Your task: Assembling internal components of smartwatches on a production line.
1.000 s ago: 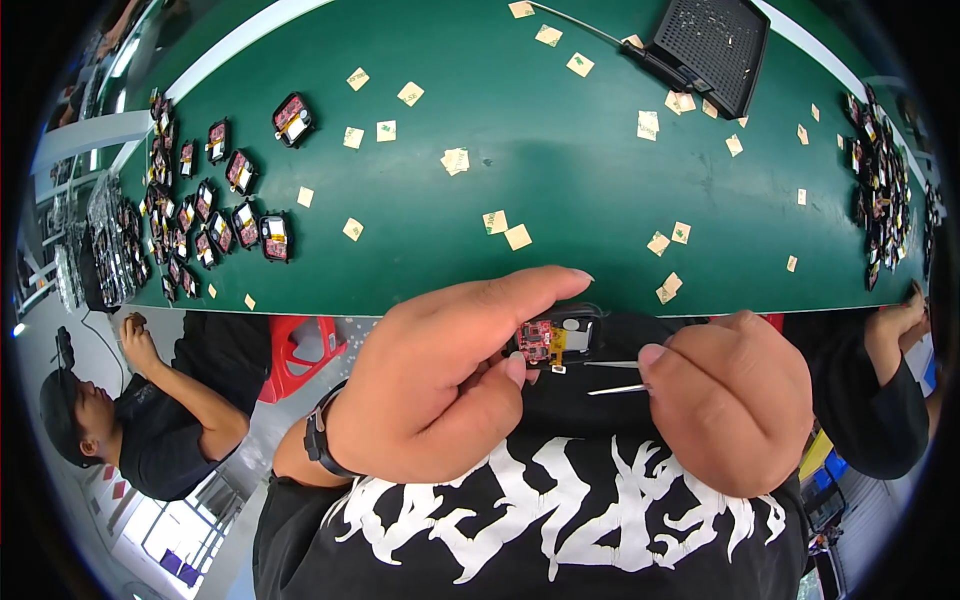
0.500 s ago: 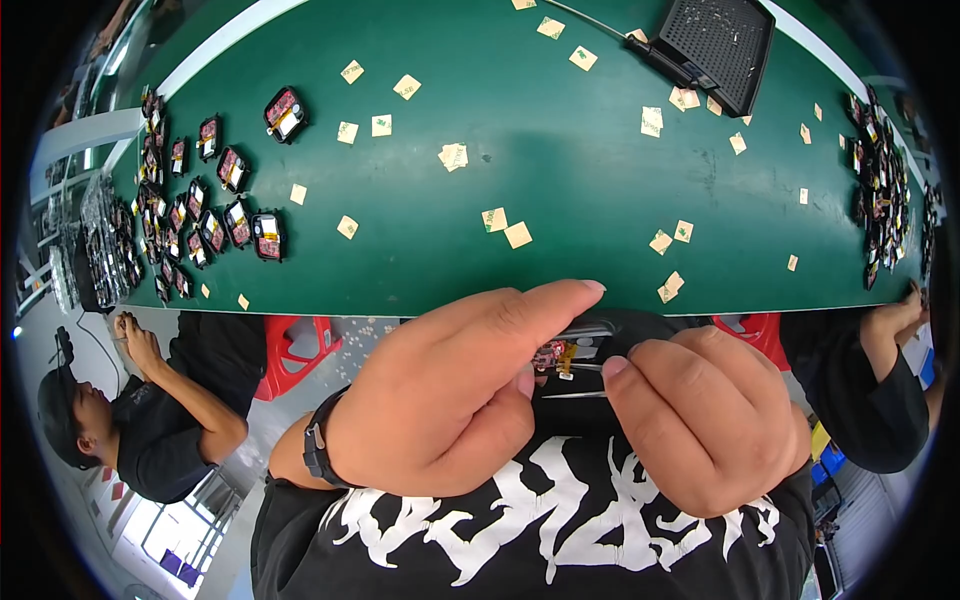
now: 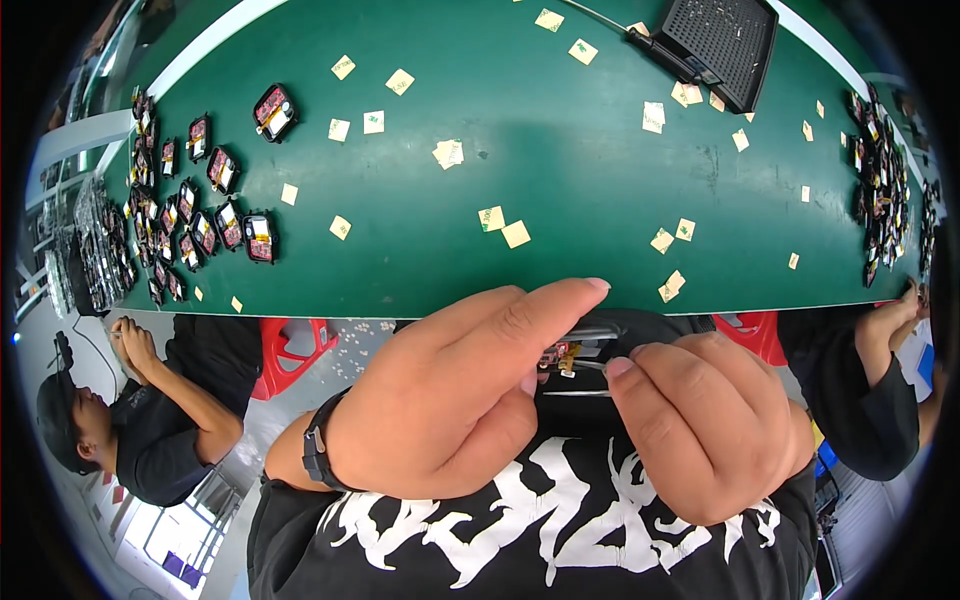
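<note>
My left hand [image 3: 440, 395], with a black watch strap at its wrist, is closed around a small black device housing [image 3: 600, 336] just off the table's near edge. A red circuit board with a yellow strip [image 3: 565, 356] shows inside the housing; the rest is hidden by my fingers. My right hand [image 3: 705, 425] is closed in a pinch on metal tweezers [image 3: 575, 394]. Their slim prongs point left toward the housing, one close to the board and the other below it. Whether a tip touches the board, I cannot tell.
Similar open black housings [image 3: 261, 238] lie on the green table [image 3: 560, 180] at left, with more heaped at far right [image 3: 885, 190]. Small cream paper squares [image 3: 515, 234] are scattered about. A black perforated box [image 3: 722, 45] with a cable stands at the back right. People sit on both sides.
The view has shifted slightly, so the things on the table's left appear a little farther left. Both hands keep their grips, with only a slight movement of the tweezers and housing.
</note>
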Demonstrator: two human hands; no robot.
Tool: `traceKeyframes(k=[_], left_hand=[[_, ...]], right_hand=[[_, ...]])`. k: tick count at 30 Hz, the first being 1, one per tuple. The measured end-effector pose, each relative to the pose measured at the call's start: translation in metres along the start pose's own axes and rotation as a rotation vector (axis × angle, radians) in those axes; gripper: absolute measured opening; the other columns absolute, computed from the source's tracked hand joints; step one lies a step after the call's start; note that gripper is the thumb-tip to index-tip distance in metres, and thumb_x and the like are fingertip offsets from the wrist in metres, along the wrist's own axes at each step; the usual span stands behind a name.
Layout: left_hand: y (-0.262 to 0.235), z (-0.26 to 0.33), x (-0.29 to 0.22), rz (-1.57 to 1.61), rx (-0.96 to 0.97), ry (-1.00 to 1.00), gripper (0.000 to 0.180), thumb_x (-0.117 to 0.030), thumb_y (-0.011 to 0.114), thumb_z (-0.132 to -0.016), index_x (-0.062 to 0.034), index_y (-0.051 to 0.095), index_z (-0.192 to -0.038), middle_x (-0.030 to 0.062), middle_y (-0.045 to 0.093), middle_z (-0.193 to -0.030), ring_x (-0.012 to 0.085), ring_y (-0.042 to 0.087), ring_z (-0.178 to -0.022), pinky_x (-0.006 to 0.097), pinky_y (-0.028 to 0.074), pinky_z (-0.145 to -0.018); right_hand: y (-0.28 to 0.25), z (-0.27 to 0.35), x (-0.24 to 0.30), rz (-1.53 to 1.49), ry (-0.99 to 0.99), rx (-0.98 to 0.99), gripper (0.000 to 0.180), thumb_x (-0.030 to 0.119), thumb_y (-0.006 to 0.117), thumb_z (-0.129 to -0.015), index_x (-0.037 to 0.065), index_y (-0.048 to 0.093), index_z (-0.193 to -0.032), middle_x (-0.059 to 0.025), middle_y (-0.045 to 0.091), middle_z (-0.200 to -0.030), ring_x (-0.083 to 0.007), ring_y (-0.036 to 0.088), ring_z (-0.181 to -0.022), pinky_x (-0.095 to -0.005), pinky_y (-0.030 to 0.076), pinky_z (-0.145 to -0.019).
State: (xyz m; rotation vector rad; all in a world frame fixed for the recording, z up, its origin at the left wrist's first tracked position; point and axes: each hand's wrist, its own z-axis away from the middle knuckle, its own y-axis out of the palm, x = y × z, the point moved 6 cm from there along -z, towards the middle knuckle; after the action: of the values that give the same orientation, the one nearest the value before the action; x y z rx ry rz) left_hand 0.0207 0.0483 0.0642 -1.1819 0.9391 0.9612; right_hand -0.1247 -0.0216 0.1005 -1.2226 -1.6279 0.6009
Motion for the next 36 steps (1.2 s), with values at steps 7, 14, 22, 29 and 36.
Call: traceKeyframes(k=[7, 14, 22, 29, 36], left_hand=[[0.001, 0.001, 0.000, 0.017, -0.003, -0.001, 0.058, 0.013, 0.051, -0.079, 0.0094, 0.058, -0.136, 0.0243, 0.068, -0.125, 0.0342, 0.071, -0.107, 0.035, 0.053, -0.095], [0.001, 0.002, 0.002, 0.067, 0.038, -0.034, 0.058, 0.013, 0.050, -0.081, 0.0099, 0.056, -0.138, 0.0257, 0.066, -0.128, 0.0346, 0.069, -0.113, 0.036, 0.051, -0.099], [0.006, 0.005, 0.005, 0.096, 0.054, -0.036, 0.058, 0.014, 0.049, -0.082, 0.0096, 0.055, -0.139, 0.0261, 0.065, -0.130, 0.0358, 0.068, -0.116, 0.036, 0.051, -0.100], [0.013, 0.005, 0.010, 0.133, 0.085, -0.072, 0.061, 0.013, 0.048, -0.082, 0.0046, 0.056, -0.142, 0.0235, 0.066, -0.131, 0.0368, 0.068, -0.115, 0.036, 0.051, -0.098], [0.015, -0.002, 0.017, 0.194, 0.105, -0.115, 0.046, 0.005, 0.058, -0.091, 0.0009, 0.059, -0.138, 0.0162, 0.069, -0.119, 0.0240, 0.068, -0.096, 0.031, 0.052, -0.086]], right_hand=[[0.000, -0.002, -0.001, -0.041, 0.009, -0.010, 0.029, -0.001, 0.076, -0.060, -0.013, 0.067, -0.085, -0.0186, 0.064, -0.075, -0.0237, 0.059, -0.054, -0.0295, 0.048, -0.043], [0.000, -0.001, -0.001, -0.086, -0.026, 0.023, 0.029, -0.002, 0.076, -0.061, -0.014, 0.067, -0.085, -0.0196, 0.064, -0.076, -0.0246, 0.060, -0.056, -0.0308, 0.048, -0.044], [0.002, 0.002, 0.002, -0.117, -0.123, 0.120, 0.026, -0.002, 0.075, -0.064, -0.015, 0.066, -0.085, -0.0184, 0.063, -0.077, -0.0237, 0.058, -0.058, -0.0306, 0.047, -0.046], [0.003, 0.007, 0.003, -0.048, -0.201, 0.177, 0.023, 0.009, 0.070, -0.065, -0.007, 0.068, -0.082, -0.0102, 0.054, -0.077, -0.0184, 0.050, -0.066, -0.0231, 0.043, -0.049], [0.002, 0.007, 0.006, 0.041, -0.127, 0.212, 0.025, 0.009, 0.069, -0.064, -0.005, 0.068, -0.084, -0.0110, 0.058, -0.081, -0.0184, 0.053, -0.068, -0.0236, 0.044, -0.049]])
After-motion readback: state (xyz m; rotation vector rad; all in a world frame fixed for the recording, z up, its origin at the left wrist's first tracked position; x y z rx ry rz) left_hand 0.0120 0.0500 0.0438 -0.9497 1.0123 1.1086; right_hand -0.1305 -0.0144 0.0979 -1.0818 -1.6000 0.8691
